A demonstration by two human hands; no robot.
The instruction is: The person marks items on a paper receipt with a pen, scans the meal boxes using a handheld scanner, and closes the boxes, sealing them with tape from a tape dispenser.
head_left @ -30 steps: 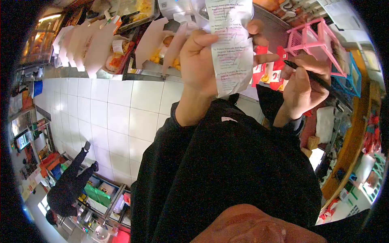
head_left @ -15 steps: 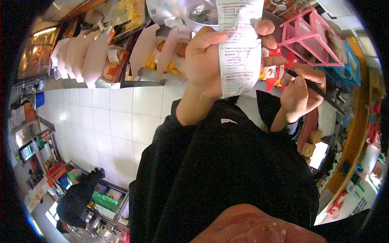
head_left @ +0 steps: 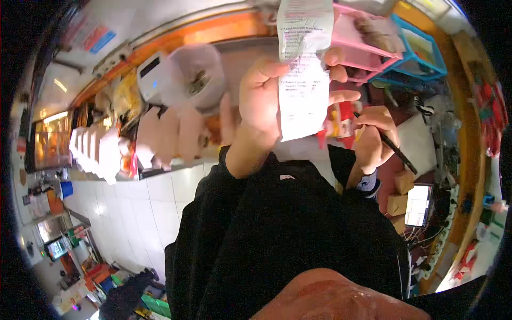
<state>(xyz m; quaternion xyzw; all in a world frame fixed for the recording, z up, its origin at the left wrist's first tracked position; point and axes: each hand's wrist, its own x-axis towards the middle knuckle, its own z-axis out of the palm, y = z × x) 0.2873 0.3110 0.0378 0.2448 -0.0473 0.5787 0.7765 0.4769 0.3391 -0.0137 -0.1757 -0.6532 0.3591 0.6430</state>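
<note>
My left hand (head_left: 260, 104) grips a white paper receipt (head_left: 304, 98), top cut off — right hand (head_left: 372, 143) clasps a slim black pen (head_left: 394, 146).

The receipt (head_left: 305, 101) runs past the upper edge and hides part of the left hand (head_left: 260, 98); boxes (head_left: 184, 133) are blurred, a person (head_left: 127, 297) cut off below.

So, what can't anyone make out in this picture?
All in the head view:
Receipt: top end cut off by the upper edge; lower print washed out by glare.
Left hand: partly hidden behind the receipt.
Contents of the pale boxes: blurred.
Person at lower left: cut off by the bottom edge.
</note>
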